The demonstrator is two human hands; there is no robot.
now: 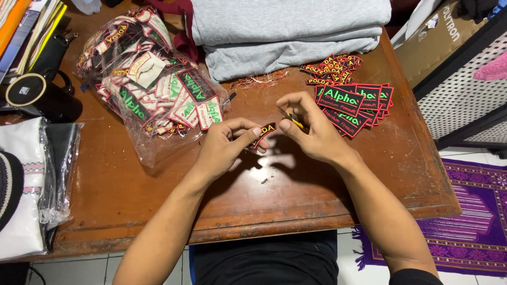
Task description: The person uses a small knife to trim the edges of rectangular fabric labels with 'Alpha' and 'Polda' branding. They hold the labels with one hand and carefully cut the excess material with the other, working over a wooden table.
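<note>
while the left hand (224,145) pinches a small black-and-red embroidered patch (264,132) above the wooden table (132,190), the right hand (309,129) is closed on a thin yellow-handled tool (296,123) just beside it. this looks like edge trimming; the next move likely calls for fine aim at the patch's border. the tool's tip is hidden by fingers, so its kind is unclear.

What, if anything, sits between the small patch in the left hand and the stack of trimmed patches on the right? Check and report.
Only the right hand, holding a small yellow-handled tool, lies between the small patch in the left hand and the stack of patches. Otherwise, only bare wooden table.
</note>
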